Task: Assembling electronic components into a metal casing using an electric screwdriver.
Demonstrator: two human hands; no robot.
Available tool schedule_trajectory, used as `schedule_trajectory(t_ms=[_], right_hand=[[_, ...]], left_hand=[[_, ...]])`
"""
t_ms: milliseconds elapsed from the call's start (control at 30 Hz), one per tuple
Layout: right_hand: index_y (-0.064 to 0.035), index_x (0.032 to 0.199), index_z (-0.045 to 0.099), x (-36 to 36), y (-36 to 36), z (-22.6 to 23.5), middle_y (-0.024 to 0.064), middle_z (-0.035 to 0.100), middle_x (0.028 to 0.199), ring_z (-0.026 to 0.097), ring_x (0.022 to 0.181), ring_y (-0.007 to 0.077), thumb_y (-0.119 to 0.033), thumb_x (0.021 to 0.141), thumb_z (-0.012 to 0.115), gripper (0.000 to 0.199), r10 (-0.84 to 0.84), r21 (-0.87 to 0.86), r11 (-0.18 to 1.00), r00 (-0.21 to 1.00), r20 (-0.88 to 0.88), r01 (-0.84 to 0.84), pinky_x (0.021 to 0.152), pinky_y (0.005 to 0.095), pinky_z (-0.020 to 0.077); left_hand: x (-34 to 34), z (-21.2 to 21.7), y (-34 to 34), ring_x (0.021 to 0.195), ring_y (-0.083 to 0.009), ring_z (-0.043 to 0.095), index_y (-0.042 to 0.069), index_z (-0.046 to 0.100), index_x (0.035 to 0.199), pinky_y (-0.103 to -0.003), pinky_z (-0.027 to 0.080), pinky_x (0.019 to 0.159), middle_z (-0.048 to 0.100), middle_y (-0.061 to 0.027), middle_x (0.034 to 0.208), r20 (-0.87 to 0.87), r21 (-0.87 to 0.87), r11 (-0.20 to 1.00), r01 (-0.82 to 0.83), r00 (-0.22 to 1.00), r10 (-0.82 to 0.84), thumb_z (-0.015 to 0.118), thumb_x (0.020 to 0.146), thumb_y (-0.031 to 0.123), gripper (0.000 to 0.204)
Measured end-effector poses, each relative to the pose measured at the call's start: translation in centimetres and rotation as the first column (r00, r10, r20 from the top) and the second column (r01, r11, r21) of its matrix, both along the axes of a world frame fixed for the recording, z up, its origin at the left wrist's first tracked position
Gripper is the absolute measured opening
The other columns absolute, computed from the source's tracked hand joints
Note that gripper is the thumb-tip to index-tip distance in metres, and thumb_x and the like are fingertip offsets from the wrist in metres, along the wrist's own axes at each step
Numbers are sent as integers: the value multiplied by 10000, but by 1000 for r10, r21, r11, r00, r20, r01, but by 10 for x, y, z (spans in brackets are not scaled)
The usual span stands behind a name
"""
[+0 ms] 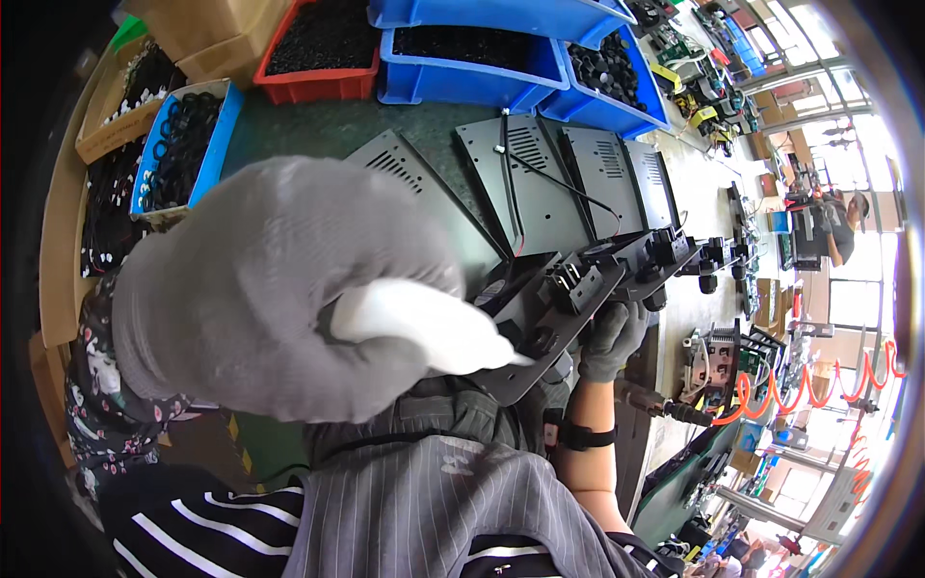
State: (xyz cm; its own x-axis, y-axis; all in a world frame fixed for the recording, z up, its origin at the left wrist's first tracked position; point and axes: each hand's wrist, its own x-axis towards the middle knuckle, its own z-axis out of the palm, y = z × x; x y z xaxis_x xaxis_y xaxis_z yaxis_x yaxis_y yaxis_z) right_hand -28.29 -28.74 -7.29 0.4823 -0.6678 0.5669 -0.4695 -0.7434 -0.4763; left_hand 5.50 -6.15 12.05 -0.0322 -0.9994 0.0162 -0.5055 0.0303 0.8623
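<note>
My left hand (279, 279), in a grey glove and large in front of me, is closed around a white squeeze bottle (414, 323). The bottle's thin nozzle points right, over a black panel (568, 318) with several black connectors and sockets on it. Whether the tip touches the panel I cannot tell. My right hand (614, 339), also gloved in grey, grips the panel's right edge, with its fingers partly hidden. Behind the panel, dark metal housings (525, 178) with vent slots lie in a row, with black cables across them.
Blue bins (462, 91) and a red bin (318, 87) of small black parts line the table's far side. A blue box of black rings (217, 135) and cardboard boxes (207, 43) stand at left. An orange coiled air hose (800, 395) hangs at right; a person (833, 226) is farther off.
</note>
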Motion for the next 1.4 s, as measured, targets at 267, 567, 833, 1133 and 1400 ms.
schedule_trajectory(t_ms=[267,567,833,1133,1400], right_hand=[[9,974,688,-3,0,-1,223,640,980,581,912,417,-422,1008,444,496,-58,-51,997,998,-37,56,826,480,453],[-22,861,660,2,3,4,167,653,927,569,874,380,-353,973,464,401,-87,-57,995,996,3,87,802,464,446],[-31,845,668,5,5,1,152,647,892,568,871,364,-404,984,437,460,-98,-60,993,994,55,101,796,457,449],[-41,837,678,5,6,3,138,657,900,570,869,353,-367,974,442,425,-119,-9,993,992,37,119,800,449,455],[-72,818,693,3,3,7,109,664,877,582,858,332,-351,970,472,386,-109,-102,989,994,-21,107,784,432,460]], left_hand=[[13,1,-27,824,-151,710,-8,686,1007,-277,551,717,730,-91,907,-421,194,968,-157,878,226,754,739,306,418],[-9,-18,-130,869,-125,663,-36,657,1111,-277,540,771,708,-79,980,-368,3,990,139,921,-128,686,835,234,388],[-19,-6,-146,807,-113,674,-52,664,1071,-284,562,700,708,-91,932,-224,47,979,200,957,-184,697,802,135,328],[-16,-10,-151,798,-110,679,-58,656,1070,-274,563,678,709,-91,914,-243,53,976,213,950,-195,695,788,108,330],[-6,-4,-165,837,-130,692,-43,648,1088,-285,566,721,717,-100,936,-371,127,937,325,892,-259,689,786,168,371]])
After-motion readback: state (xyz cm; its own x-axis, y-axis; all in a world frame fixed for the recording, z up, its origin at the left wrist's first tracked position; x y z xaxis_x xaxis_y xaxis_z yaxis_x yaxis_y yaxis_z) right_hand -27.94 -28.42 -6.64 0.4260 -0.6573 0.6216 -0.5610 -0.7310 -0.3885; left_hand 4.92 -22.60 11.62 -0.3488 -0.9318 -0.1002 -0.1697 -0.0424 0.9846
